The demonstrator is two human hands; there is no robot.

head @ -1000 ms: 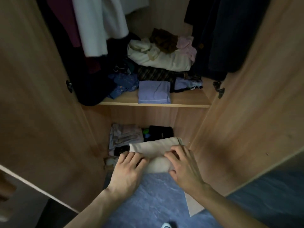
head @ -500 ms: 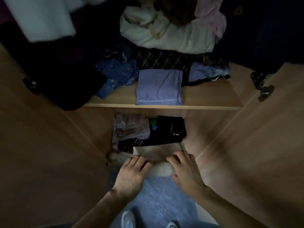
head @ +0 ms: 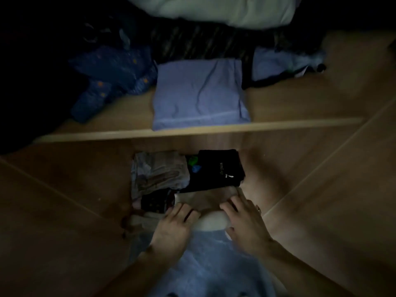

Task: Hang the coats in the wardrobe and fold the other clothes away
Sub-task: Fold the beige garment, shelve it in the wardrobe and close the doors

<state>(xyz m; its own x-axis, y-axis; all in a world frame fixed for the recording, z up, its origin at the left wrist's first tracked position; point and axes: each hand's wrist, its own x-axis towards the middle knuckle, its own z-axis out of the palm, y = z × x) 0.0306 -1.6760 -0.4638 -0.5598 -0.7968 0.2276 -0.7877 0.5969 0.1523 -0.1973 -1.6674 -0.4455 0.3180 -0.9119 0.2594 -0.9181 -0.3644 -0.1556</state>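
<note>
The view has dipped lower into the wardrobe. The left hand (head: 174,227) and right hand (head: 246,224) press flat, fingers spread, on the folded cream cloth (head: 209,211) on the bottom shelf. Next, push it in.

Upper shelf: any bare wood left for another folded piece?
Yes: right of the lilac folded garment, in front of the pale-blue bundle, the shelf is bare. A thin strip lies left, before the navy printed cloth. The back is crowded.

2 bare forearms, no sleeves, left hand (head: 173,227), right hand (head: 246,225)
</note>
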